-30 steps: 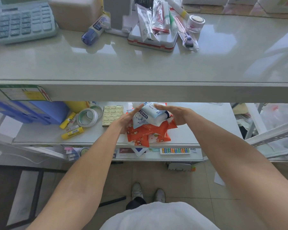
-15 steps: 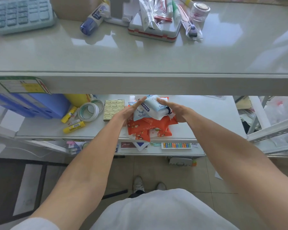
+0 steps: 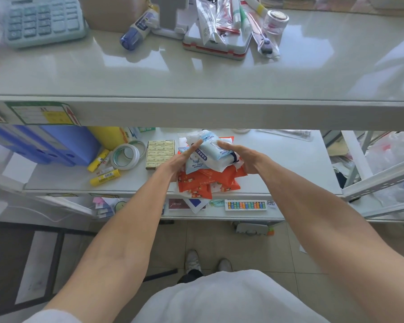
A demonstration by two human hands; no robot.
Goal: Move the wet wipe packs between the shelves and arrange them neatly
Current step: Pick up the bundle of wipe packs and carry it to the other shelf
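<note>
A heap of wet wipe packs lies on the middle shelf [image 3: 289,164]: light blue and white packs [image 3: 208,151] on top of orange packs [image 3: 201,183]. My left hand [image 3: 180,159] presses flat against the left side of the blue packs, fingers straight. My right hand [image 3: 240,155] cups their right side, fingertips on the top pack. Both hands clasp the blue packs between them, which still rest on the orange ones.
On the same shelf, to the left, sit a box of erasers [image 3: 160,153], tape rolls [image 3: 126,156], yellow glue sticks [image 3: 104,178] and blue folders [image 3: 56,145]. The top shelf [image 3: 196,78] carries a calculator [image 3: 42,19], a tin with packets [image 3: 217,40] and a jar [image 3: 275,22]. A lower shelf holds an abacus [image 3: 245,204].
The view has tilted slightly. Both hands have closed in a little tighter on the blue packs; the heap has stayed in place.
</note>
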